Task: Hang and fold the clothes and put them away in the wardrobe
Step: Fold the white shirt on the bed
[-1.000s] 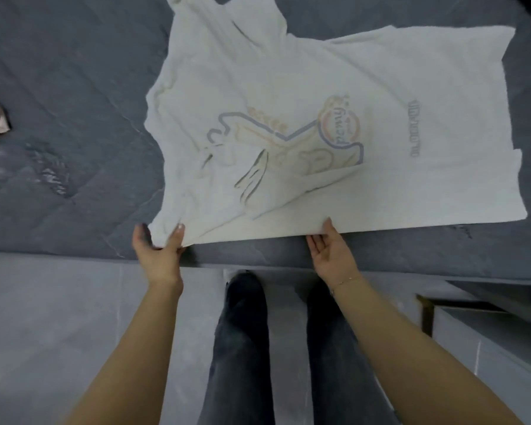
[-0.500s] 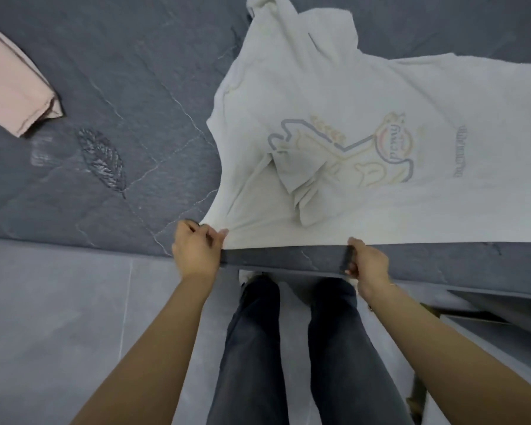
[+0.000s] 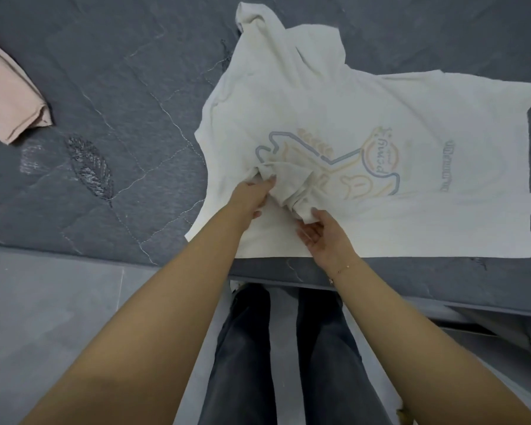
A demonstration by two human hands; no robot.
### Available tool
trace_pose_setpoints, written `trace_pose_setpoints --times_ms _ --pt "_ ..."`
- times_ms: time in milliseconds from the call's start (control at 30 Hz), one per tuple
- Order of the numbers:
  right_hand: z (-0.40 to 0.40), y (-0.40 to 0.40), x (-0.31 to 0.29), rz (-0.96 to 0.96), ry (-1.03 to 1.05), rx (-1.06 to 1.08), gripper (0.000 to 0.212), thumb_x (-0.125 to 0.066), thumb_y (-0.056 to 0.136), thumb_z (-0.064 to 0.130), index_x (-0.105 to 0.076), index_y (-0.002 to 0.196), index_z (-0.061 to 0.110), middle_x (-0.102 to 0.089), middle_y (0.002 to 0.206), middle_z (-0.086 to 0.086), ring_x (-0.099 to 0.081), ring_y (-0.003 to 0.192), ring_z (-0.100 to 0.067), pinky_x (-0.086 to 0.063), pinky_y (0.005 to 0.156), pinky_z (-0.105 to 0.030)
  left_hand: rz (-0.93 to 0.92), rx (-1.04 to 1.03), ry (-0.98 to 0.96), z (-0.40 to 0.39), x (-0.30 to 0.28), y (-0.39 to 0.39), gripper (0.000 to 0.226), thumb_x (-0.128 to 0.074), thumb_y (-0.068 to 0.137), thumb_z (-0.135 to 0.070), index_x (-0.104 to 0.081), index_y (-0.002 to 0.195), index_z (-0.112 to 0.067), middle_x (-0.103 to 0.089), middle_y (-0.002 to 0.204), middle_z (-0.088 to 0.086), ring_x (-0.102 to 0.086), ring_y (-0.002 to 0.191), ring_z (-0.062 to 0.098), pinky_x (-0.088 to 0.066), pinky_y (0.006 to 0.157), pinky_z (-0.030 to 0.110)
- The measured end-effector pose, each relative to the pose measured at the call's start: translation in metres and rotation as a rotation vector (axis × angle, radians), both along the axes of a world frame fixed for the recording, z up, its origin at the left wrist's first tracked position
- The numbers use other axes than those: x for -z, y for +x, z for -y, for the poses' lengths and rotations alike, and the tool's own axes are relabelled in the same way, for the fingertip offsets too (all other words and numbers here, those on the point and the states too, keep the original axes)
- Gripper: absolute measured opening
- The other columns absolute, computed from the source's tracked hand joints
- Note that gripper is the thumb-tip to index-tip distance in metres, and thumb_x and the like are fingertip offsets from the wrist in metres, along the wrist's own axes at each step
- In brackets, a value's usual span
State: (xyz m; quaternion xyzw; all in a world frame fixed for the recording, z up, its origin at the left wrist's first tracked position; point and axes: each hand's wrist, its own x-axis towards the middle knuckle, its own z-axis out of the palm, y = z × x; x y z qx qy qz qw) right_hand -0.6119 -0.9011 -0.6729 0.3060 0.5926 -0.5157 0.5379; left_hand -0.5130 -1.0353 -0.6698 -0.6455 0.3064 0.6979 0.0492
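You are standing at the edge of a wide dark grey quilted bedspread [image 3: 111, 87], stitched with pale thread lines and a darker leaf motif, which fills the upper half of your view. Spread flat on it, right of centre and close to the near edge, lies a cream-white cotton T-shirt with a pastel outline print [image 3: 380, 118]. Its long axis runs left to right across your view: the shoulders and neckline point to your left, the hem to your right. The far sleeve sticks up toward the top of the view, and the near sleeve is bunched into a crumpled fold over the print. Below the bed you see pale grey floor tiles [image 3: 43, 302] and your legs in dark grey jeans [image 3: 246, 348]. At the far left edge, well apart from the shirt, rests a folded pale pink cloth [image 3: 10, 102]. Your left hand [image 3: 252, 197] grips the top of the bunched sleeve, fingers curled into the fabric. Your right hand [image 3: 322, 237], palm up with a thin bracelet at the wrist, pinches the sleeve's lower end between thumb and fingers.
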Motion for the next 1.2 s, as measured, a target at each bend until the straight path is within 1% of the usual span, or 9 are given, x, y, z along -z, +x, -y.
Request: trace_pose_setpoints --times_ms 200,367,533,700,767,900,967,1067,1200 --pt "0.007 -0.052 -0.016 0.007 -0.124 0.082 0.010 -0.055 0.098 0.015 -0.062 0.098 0.009 -0.068 0.091 -0.007 -0.069 0.082 -0.018 -0.060 0.072 -0.028 0.034 -0.171 -0.138 0.006 0.004 -0.034 0.025 -0.059 0.096 -0.022 -0.057 0.112 -0.003 -0.060 0.104 0.012 -0.059 0.089 0.023 -0.053 0.087 0.035" --pt "0.013 -0.080 -0.025 -0.014 -0.099 0.040 0.020 -0.055 0.098 0.019 -0.058 0.080 0.011 -0.064 0.057 0.001 -0.063 0.051 -0.008 -0.057 0.060 -0.020 -0.064 -0.377 -0.121 0.027 -0.020 -0.027 0.017 -0.046 0.096 -0.013 -0.058 0.085 -0.010 -0.058 0.075 0.006 -0.056 0.068 0.020 -0.055 0.066 0.030" --pt "-0.003 -0.090 -0.024 -0.077 -0.078 -0.163 0.016 -0.056 0.096 0.014 -0.059 0.080 0.012 -0.056 0.056 0.000 -0.053 0.049 -0.010 -0.054 0.055 -0.023 -0.100 -0.166 -0.233 0.016 -0.031 0.004 0.016 -0.048 0.101 -0.022 -0.052 0.092 -0.009 -0.058 0.093 0.006 -0.061 0.083 0.018 -0.056 0.078 0.033" --pt "-0.049 -0.071 -0.006 -0.206 0.030 -0.588 0.012 -0.061 0.095 0.014 -0.059 0.087 0.005 -0.066 0.063 -0.010 -0.063 0.055 -0.015 -0.057 0.058 -0.023 0.036 0.056 -0.337 -0.033 -0.007 0.052 0.034 -0.051 0.101 -0.023 -0.032 0.074 -0.015 -0.032 0.075 0.000 -0.042 0.058 0.003 -0.053 0.064 0.015" --pt "-0.064 -0.061 0.002 -0.232 0.071 -0.717 0.014 -0.062 0.095 0.016 -0.060 0.092 0.003 -0.065 0.073 -0.013 -0.063 0.060 -0.016 -0.056 0.058 -0.020 0.164 0.167 -0.455 -0.047 0.006 0.071 0.028 -0.052 0.100 -0.023 -0.038 0.077 -0.015 -0.033 0.072 -0.001 -0.036 0.061 0.006 -0.038 0.059 0.010" --pt "-0.081 -0.048 0.011 -0.350 0.082 -0.796 0.011 -0.063 0.094 0.014 -0.059 0.100 0.005 -0.064 0.091 -0.017 -0.060 0.068 -0.015 -0.053 0.060 -0.015 0.263 0.038 -0.484 -0.059 0.016 0.081 0.010 -0.055 0.098 -0.017 -0.052 0.107 -0.015 -0.054 0.077 0.001 -0.053 0.072 0.018 -0.046 0.078 0.031" --pt "-0.085 -0.043 0.011 -0.536 0.112 -0.895 0.012 -0.059 0.096 0.012 -0.058 0.106 0.005 -0.064 0.098 -0.016 -0.060 0.076 -0.016 -0.055 0.072 -0.024 0.363 0.169 -0.611 -0.065 0.012 0.076 0.024 -0.056 0.093 -0.008 -0.053 0.116 -0.012 -0.058 0.088 0.004 -0.056 0.083 0.021 -0.045 0.084 0.035" --pt "-0.085 -0.037 0.006 -1.137 0.088 -1.114 0.025 -0.060 0.094 0.009 -0.057 0.118 0.004 -0.059 0.113 -0.010 -0.056 0.101 -0.022 -0.050 0.091 -0.037 0.494 0.401 -0.970 -0.077 0.001 0.061 0.042 -0.056 0.081 0.002 -0.056 0.122 -0.008 -0.055 0.118 0.012 -0.049 0.109 0.030 -0.040 0.092 0.040" --pt "-0.064 -0.027 0.015 -1.483 -0.260 -1.540 0.047 -0.056 0.095 0.012 -0.048 0.141 0.006 -0.040 0.150 -0.015 -0.038 0.137 -0.028 -0.030 0.113 -0.038 0.108 0.840 -1.206 -0.091 0.015 0.030 0.040 -0.058 0.093 -0.015 -0.056 0.134 -0.012 -0.047 0.145 0.013 -0.044 0.132 0.029 -0.032 0.108 0.040"
